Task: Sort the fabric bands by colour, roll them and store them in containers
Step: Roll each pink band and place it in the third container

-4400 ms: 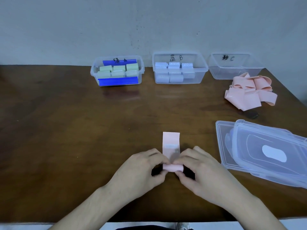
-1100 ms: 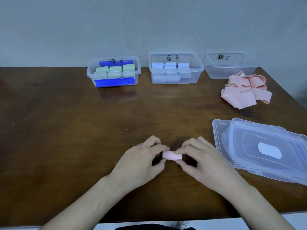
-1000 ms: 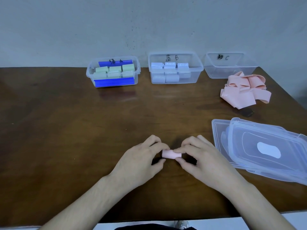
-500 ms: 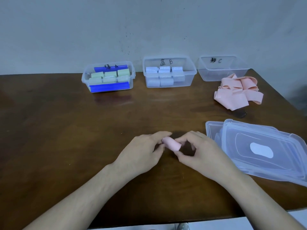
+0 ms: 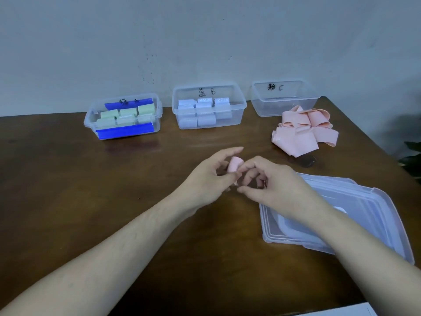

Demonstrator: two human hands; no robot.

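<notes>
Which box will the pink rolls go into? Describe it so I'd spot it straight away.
Three clear containers line the back edge of the brown table, against the wall. Take the rightmost, container C, behind the loose pink bands. Unlike its neighbours, it holds no rolls.

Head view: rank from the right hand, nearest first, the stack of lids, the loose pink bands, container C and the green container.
From the right hand:
1. Stack of lids, directly under its wrist, front right.
2. Loose pink bands, behind it to the right.
3. Container C, back right by the wall.
4. Green container, back left, past the left hand.
</notes>
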